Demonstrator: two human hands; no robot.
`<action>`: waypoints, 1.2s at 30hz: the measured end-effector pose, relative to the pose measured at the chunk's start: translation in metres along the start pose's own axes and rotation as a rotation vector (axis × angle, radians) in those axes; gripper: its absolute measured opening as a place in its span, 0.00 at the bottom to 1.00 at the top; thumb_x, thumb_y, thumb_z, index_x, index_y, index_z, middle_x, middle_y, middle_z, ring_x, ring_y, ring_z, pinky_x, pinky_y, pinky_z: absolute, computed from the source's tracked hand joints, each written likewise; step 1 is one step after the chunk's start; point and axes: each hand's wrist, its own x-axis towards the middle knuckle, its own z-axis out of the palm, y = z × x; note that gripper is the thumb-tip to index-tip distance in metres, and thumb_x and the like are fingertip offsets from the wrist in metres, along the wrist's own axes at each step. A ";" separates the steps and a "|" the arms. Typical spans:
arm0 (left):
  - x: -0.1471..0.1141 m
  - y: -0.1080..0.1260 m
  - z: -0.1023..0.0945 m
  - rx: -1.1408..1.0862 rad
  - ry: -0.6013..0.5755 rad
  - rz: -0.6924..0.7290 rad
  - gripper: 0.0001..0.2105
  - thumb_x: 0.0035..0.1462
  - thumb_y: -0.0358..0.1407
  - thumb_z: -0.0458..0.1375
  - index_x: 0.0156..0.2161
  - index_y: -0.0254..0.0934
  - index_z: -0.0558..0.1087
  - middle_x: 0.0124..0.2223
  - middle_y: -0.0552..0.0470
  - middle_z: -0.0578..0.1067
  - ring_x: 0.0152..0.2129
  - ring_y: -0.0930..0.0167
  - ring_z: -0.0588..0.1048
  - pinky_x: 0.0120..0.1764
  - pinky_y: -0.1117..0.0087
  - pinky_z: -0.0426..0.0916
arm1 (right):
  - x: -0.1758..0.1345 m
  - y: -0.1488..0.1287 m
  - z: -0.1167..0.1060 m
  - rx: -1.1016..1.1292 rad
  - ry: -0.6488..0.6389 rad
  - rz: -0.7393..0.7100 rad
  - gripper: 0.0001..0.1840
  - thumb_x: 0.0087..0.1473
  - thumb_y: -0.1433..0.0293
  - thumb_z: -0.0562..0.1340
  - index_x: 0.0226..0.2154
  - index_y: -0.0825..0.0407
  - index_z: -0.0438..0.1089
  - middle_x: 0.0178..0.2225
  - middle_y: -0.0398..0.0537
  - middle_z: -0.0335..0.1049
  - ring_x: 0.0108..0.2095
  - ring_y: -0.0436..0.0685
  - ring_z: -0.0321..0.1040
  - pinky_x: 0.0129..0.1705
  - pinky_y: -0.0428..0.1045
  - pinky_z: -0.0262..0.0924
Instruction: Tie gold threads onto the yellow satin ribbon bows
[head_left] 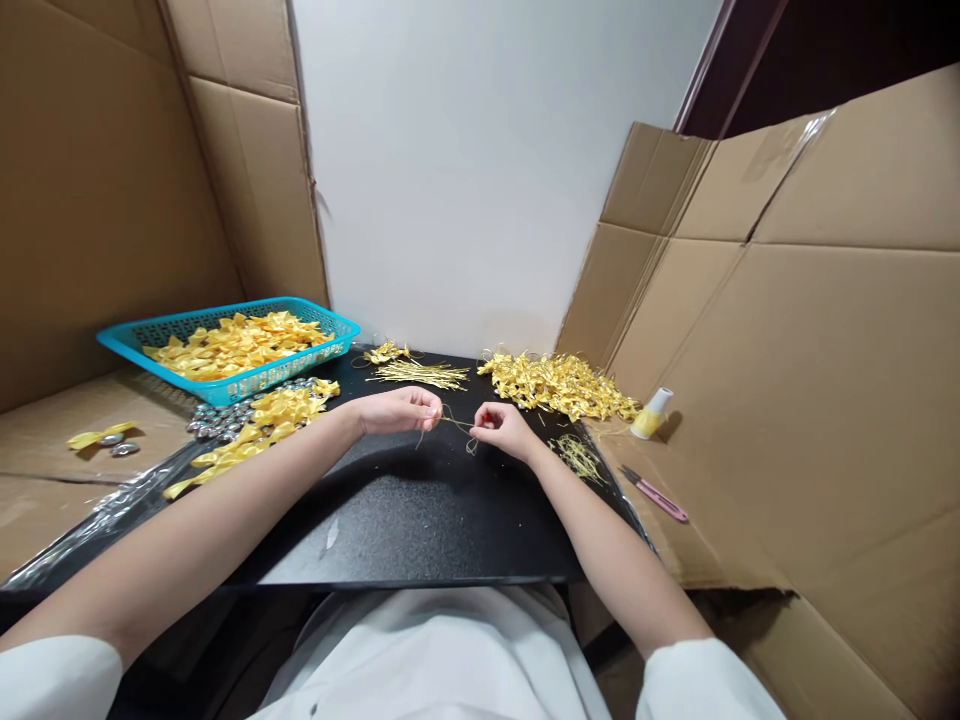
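Note:
Over the middle of the black table (420,520), my left hand (401,410) and my right hand (504,430) face each other a short way apart. A thin gold cord (455,421) runs between them, with a loop hanging by my right fingers and a loose end below my left. My left fingers are pinched on the cord; anything else inside them is too small to make out. The right thumb and forefinger pinch the cord's other part, and a bit of red shows by those fingers. Behind the hands lie gold strips (421,375).
A blue basket (225,387) holds yellow bows, with silver beads (217,420) and more bows before it. At right are a heap of gold bows (559,385), cord pieces (577,457), a thread spool (652,414) and pink-handled snips (655,494). Cardboard walls (840,400) stand on both sides.

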 end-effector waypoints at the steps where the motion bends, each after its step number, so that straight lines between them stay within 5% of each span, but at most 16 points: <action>1: 0.000 0.000 0.000 -0.011 0.000 0.002 0.15 0.41 0.40 0.71 0.24 0.32 0.72 0.20 0.55 0.70 0.21 0.76 0.66 0.28 0.75 0.59 | 0.000 0.004 -0.002 -0.079 0.025 0.005 0.09 0.39 0.66 0.63 0.20 0.52 0.62 0.18 0.34 0.52 0.20 0.45 0.47 0.26 0.44 0.47; 5: 0.001 -0.001 0.000 -0.040 0.004 0.010 0.16 0.40 0.41 0.71 0.24 0.32 0.71 0.20 0.55 0.70 0.21 0.77 0.65 0.28 0.76 0.59 | 0.001 0.010 -0.009 -0.408 0.265 0.091 0.06 0.38 0.70 0.61 0.19 0.51 0.61 0.17 0.35 0.54 0.21 0.47 0.51 0.28 0.45 0.47; 8: 0.002 -0.002 0.002 -0.024 0.028 -0.008 0.16 0.40 0.41 0.71 0.24 0.32 0.72 0.21 0.55 0.70 0.21 0.78 0.65 0.27 0.77 0.59 | 0.003 0.005 -0.008 -0.272 0.418 0.092 0.09 0.39 0.67 0.63 0.21 0.50 0.61 0.18 0.35 0.51 0.22 0.47 0.49 0.28 0.45 0.47; 11: 0.004 -0.003 0.004 0.025 0.077 -0.043 0.14 0.41 0.41 0.70 0.26 0.32 0.73 0.22 0.54 0.72 0.22 0.76 0.67 0.28 0.76 0.59 | 0.004 -0.006 0.005 0.080 0.236 0.020 0.17 0.38 0.60 0.67 0.30 0.51 0.67 0.18 0.33 0.48 0.21 0.46 0.46 0.26 0.45 0.47; 14: 0.006 -0.006 0.005 0.091 0.071 -0.061 0.14 0.42 0.42 0.70 0.26 0.32 0.75 0.23 0.53 0.73 0.22 0.76 0.67 0.27 0.75 0.58 | 0.003 -0.016 0.019 0.202 0.037 0.013 0.23 0.35 0.59 0.70 0.35 0.53 0.72 0.17 0.32 0.49 0.20 0.45 0.44 0.24 0.44 0.45; 21: 0.006 -0.002 0.007 0.203 0.114 -0.080 0.14 0.43 0.44 0.68 0.27 0.34 0.76 0.29 0.49 0.78 0.24 0.75 0.66 0.27 0.74 0.55 | 0.002 -0.014 0.014 0.140 0.112 0.027 0.16 0.36 0.57 0.70 0.23 0.54 0.74 0.15 0.36 0.56 0.19 0.45 0.47 0.23 0.45 0.43; 26: 0.004 0.002 0.005 0.208 0.235 -0.017 0.13 0.41 0.43 0.69 0.27 0.35 0.76 0.45 0.47 0.78 0.30 0.73 0.69 0.31 0.73 0.58 | 0.012 -0.002 -0.009 0.422 0.385 0.105 0.17 0.33 0.59 0.71 0.22 0.54 0.71 0.18 0.37 0.60 0.20 0.45 0.52 0.24 0.44 0.49; 30: 0.002 0.002 -0.002 0.221 0.356 0.000 0.15 0.39 0.44 0.69 0.30 0.35 0.78 0.38 0.48 0.77 0.28 0.73 0.67 0.31 0.72 0.59 | 0.015 0.009 -0.033 0.586 0.670 0.124 0.16 0.33 0.62 0.71 0.24 0.53 0.68 0.16 0.32 0.55 0.17 0.42 0.48 0.22 0.42 0.48; 36: -0.002 0.003 -0.017 0.162 0.415 0.024 0.17 0.33 0.44 0.71 0.25 0.34 0.74 0.29 0.52 0.72 0.25 0.74 0.66 0.30 0.72 0.60 | 0.012 0.017 -0.064 0.638 0.878 0.087 0.18 0.40 0.60 0.69 0.25 0.50 0.60 0.14 0.28 0.45 0.15 0.42 0.43 0.18 0.42 0.44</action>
